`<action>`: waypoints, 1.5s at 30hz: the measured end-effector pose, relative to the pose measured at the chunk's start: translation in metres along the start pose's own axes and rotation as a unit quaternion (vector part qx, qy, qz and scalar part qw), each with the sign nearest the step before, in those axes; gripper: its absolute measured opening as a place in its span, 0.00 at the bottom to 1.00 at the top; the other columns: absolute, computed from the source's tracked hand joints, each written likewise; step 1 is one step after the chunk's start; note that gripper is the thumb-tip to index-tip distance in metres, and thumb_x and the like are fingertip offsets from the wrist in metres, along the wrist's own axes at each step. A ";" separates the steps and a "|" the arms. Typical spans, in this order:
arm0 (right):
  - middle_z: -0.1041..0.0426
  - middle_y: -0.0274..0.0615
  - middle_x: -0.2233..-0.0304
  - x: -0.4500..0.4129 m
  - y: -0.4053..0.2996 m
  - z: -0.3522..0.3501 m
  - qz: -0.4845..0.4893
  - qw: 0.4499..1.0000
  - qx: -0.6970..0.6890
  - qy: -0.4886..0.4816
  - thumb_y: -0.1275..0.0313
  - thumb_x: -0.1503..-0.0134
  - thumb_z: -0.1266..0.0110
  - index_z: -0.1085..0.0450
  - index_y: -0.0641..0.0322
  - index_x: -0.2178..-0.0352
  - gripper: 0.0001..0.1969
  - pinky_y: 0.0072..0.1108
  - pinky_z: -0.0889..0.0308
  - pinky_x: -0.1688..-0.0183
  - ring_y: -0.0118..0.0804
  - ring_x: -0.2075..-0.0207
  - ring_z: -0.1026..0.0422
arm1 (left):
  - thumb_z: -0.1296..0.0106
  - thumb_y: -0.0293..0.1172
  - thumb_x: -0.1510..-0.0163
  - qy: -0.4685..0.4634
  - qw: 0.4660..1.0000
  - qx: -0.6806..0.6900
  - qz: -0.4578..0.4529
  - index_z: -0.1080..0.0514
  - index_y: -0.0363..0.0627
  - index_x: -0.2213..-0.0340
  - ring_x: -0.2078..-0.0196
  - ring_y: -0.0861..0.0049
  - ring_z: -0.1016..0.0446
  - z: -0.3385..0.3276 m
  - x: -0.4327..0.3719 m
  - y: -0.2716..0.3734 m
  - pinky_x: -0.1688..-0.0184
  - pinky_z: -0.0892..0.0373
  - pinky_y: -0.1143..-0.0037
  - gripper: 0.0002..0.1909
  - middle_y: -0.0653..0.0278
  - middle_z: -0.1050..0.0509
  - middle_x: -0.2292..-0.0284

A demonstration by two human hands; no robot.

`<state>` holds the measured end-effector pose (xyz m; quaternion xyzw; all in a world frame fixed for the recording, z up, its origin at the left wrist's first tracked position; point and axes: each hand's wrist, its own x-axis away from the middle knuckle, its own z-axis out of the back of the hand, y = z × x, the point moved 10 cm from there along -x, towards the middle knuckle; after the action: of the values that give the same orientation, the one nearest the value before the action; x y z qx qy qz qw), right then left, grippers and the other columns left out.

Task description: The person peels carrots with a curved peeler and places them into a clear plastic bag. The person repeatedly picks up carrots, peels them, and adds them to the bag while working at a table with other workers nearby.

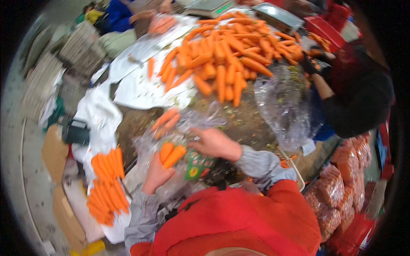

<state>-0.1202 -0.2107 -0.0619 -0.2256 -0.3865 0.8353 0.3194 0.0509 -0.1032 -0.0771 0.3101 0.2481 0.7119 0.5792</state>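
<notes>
My left hand (158,174) grips two carrots (173,155), their blunt ends facing up. Under and beside it spreads a clear plastic bag (142,145). A few carrots (166,121) lie at the bag's far end, seemingly under the film. To the right, my right hand (216,144) reaches across the bag with its fingers pointing left. Blur hides whether those fingers pinch the film. Just below that hand shows a green printed patch (193,168) on plastic. A large heap of carrots (221,54) lies farther off on the table (246,116).
Rows of carrots (107,188) lie on white cloth (96,110) at left, near a dark mug-like container (76,131). A co-worker's gloved hand (309,65) works at right beside a clear bag (285,108). Bagged carrots (331,185) are stacked lower right. Scales (208,7) stand at the back.
</notes>
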 end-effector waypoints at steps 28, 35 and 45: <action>0.24 0.42 0.71 0.005 -0.060 0.007 0.118 0.979 -0.162 0.031 0.68 0.47 0.38 0.28 0.67 0.58 0.17 0.21 0.31 0.73 0.26 0.77 0.25 | 0.48 0.43 0.41 -0.058 0.948 0.313 0.019 0.34 0.35 0.51 0.67 0.81 0.30 -0.013 0.043 0.011 0.66 0.33 0.78 0.25 0.64 0.28 0.65; 0.23 0.32 0.70 0.008 -0.025 0.031 -0.052 0.932 -0.357 0.034 0.72 0.55 0.32 0.24 0.65 0.62 0.17 0.19 0.32 0.69 0.22 0.72 0.27 | 0.47 0.35 0.41 -0.181 0.818 0.546 -0.011 0.40 0.37 0.43 0.65 0.86 0.32 -0.045 0.033 0.032 0.65 0.32 0.81 0.28 0.67 0.29 0.59; 0.22 0.40 0.71 0.065 -0.022 0.121 0.034 0.974 -0.116 -0.192 0.68 0.54 0.33 0.25 0.66 0.60 0.20 0.20 0.31 0.62 0.26 0.70 0.26 | 0.42 0.29 0.46 0.025 0.944 0.329 -0.013 0.39 0.36 0.44 0.53 0.79 0.29 -0.007 0.025 0.017 0.52 0.32 0.77 0.30 0.61 0.28 0.54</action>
<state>-0.2330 -0.2142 0.0188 -0.1094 -0.5272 0.8227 0.1823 0.0303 -0.0818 -0.0659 0.4620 0.4873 0.5906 0.4475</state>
